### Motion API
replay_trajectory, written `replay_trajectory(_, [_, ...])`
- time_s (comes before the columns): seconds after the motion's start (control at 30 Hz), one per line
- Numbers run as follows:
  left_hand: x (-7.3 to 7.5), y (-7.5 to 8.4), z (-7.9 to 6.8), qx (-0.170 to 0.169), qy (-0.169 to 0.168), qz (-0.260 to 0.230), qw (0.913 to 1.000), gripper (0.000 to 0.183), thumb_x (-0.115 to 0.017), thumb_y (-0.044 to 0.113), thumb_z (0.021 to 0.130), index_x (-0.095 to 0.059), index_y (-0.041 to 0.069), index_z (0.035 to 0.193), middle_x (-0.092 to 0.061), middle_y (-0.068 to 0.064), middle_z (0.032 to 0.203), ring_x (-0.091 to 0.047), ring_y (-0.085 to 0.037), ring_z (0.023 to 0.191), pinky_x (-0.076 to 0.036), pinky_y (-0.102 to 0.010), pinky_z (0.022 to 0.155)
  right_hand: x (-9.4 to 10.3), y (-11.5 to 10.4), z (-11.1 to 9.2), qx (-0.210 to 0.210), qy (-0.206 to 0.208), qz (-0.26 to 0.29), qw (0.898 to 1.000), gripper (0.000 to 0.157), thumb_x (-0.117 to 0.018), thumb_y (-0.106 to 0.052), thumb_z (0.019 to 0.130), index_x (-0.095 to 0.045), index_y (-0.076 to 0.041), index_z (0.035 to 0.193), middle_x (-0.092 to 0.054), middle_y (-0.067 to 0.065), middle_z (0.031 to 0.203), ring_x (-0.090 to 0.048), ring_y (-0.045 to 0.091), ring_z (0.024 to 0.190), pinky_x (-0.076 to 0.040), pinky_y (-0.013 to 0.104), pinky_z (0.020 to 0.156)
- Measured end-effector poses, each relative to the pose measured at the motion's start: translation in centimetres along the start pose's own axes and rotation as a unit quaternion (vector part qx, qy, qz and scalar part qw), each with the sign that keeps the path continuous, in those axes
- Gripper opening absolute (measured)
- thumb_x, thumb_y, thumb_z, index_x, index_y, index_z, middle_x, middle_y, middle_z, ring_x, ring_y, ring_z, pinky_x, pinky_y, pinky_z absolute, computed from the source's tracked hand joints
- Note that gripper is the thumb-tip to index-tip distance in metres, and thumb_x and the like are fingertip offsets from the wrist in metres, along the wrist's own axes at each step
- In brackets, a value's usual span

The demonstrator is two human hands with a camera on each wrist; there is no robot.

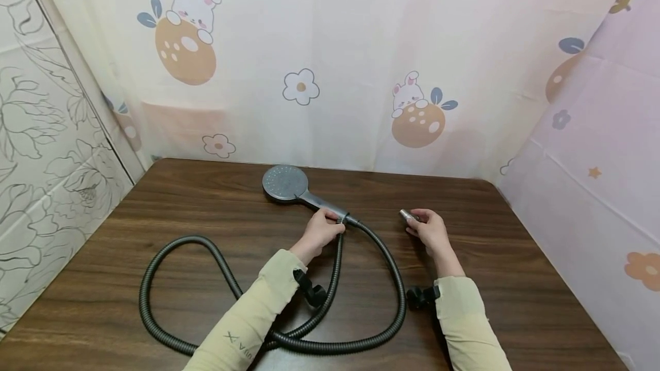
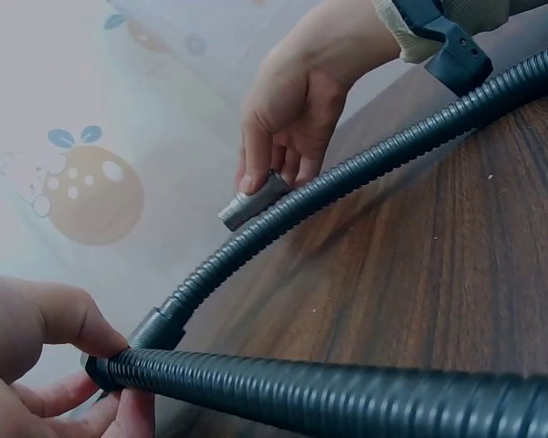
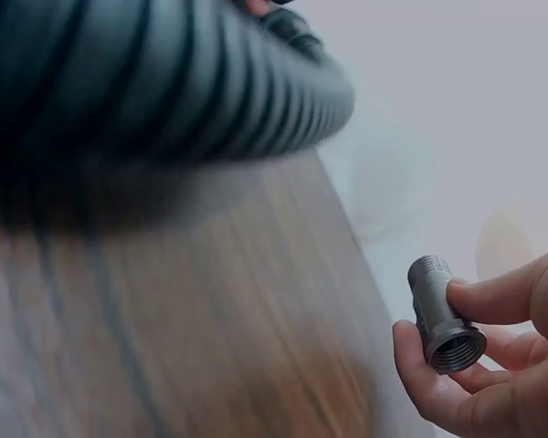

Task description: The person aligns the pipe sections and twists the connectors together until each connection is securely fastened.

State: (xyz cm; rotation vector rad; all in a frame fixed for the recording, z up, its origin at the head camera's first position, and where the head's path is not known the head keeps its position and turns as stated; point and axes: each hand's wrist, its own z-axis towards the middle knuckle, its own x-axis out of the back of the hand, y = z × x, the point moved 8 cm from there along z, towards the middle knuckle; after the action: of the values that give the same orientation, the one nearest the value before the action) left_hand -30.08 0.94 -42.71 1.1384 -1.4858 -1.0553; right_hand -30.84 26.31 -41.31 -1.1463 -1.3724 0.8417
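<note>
My left hand (image 1: 315, 235) pinches the end of the black ribbed shower hose (image 2: 329, 392) between thumb and fingers, close beside the handle of a grey shower head (image 1: 285, 183). The hose's other end joins that handle. In the left wrist view the dark end collar (image 2: 99, 370) shows between the fingertips. To the right, my right hand (image 1: 432, 232) holds a short metal threaded connector (image 3: 435, 301) in its fingers, raised above the table. Its narrow end has outside threads, and its wide, open end shows threads inside. The shower head lies face up near the table's back edge.
Loops of the hose spread over the dark wooden table (image 1: 515, 279), crossing near the left forearm. Black wrist camera mounts (image 1: 421, 296) sit on both sleeves. A printed curtain (image 1: 350, 44) hangs behind the table, with patterned sheets at both sides.
</note>
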Motion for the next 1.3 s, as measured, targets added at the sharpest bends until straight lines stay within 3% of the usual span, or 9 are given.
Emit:
replay_trajectory(0.27, [0.2, 0.1, 0.2, -0.01, -0.026, -0.07, 0.9972, 0.033, -0.058, -0.002, 0.077, -0.05, -0.003, 0.109, -0.064, -0.019, 0.101, -0.06, -0.014, 0.077, -0.047, -0.026, 0.064, -0.6, -1.1, -0.4, 0.013, 0.0, 0.008, 1.0, 0.038, -0.044, -0.001, 0.093, -0.037, 0.012, 0.128, -0.038, 0.025, 0.125, -0.046, 0.026, 0.107, -0.049, 0.021, 0.081])
replay_trajectory(0.5, [0.4, 0.1, 0.1, 0.002, -0.062, -0.122, 0.9906, 0.033, -0.058, -0.002, 0.082, -0.049, -0.004, 0.114, -0.063, -0.02, 0.106, -0.062, -0.026, 0.096, -0.05, -0.031, 0.075, -1.6, -1.9, -1.0, 0.024, -0.034, 0.014, 0.999, 0.039, -0.043, -0.004, 0.095, -0.035, 0.012, 0.129, -0.037, 0.025, 0.126, -0.048, 0.028, 0.108, -0.048, 0.026, 0.086])
replay_trajectory(0.67, [0.4, 0.2, 0.0, -0.003, -0.083, -0.153, 0.9847, 0.028, -0.057, -0.003, 0.081, -0.051, -0.004, 0.109, -0.064, -0.019, 0.106, -0.057, -0.033, 0.106, -0.049, -0.029, 0.074, -2.4, -2.5, -1.4, 0.021, -0.059, 0.038, 0.997, 0.039, -0.039, -0.007, 0.097, -0.032, 0.011, 0.131, -0.035, 0.024, 0.127, -0.042, 0.033, 0.116, -0.048, 0.025, 0.085])
replay_trajectory(0.83, [0.5, 0.3, -0.2, -0.013, -0.092, -0.16, 0.9827, 0.03, -0.056, -0.003, 0.081, -0.05, -0.004, 0.11, -0.064, -0.019, 0.106, -0.057, -0.031, 0.105, -0.047, -0.026, 0.071, -2.9, -3.0, -1.7, 0.035, -0.068, 0.035, 0.996, 0.039, -0.034, -0.011, 0.099, -0.032, 0.011, 0.13, -0.035, 0.024, 0.126, -0.041, 0.037, 0.116, -0.048, 0.024, 0.084])
replay_trajectory(0.97, [0.6, 0.1, -0.1, -0.02, -0.094, -0.157, 0.983, 0.033, -0.057, -0.001, 0.081, -0.049, -0.004, 0.113, -0.064, -0.018, 0.106, -0.061, -0.022, 0.096, -0.046, -0.025, 0.07, -3.4, -3.3, -1.8, 0.046, -0.075, 0.021, 0.996, 0.038, -0.031, -0.014, 0.1, -0.035, 0.011, 0.128, -0.038, 0.025, 0.124, -0.045, 0.038, 0.114, -0.048, 0.023, 0.083])
replay_trajectory(1.1, [0.7, 0.3, -0.2, -0.032, -0.101, -0.148, 0.9833, 0.033, -0.057, 0.0, 0.082, -0.05, -0.003, 0.114, -0.065, -0.017, 0.106, -0.061, -0.015, 0.092, -0.046, -0.025, 0.073, -3.6, -3.5, -1.8, 0.048, -0.072, 0.018, 0.996, 0.039, -0.03, -0.016, 0.1, -0.037, 0.012, 0.126, -0.04, 0.026, 0.122, -0.054, 0.029, 0.103, -0.049, 0.023, 0.081])
replay_trajectory(1.3, [0.5, 1.1, -0.6, -0.055, -0.123, -0.163, 0.9773, 0.036, -0.055, 0.001, 0.086, -0.047, -0.002, 0.122, -0.064, -0.016, 0.11, -0.059, -0.017, 0.101, -0.044, -0.03, 0.084, -3.6, -3.8, -1.7, 0.05, -0.055, 0.018, 0.997, 0.041, -0.029, -0.02, 0.101, -0.041, 0.012, 0.123, -0.046, 0.026, 0.118, -0.06, 0.01, 0.082, -0.049, 0.02, 0.071])
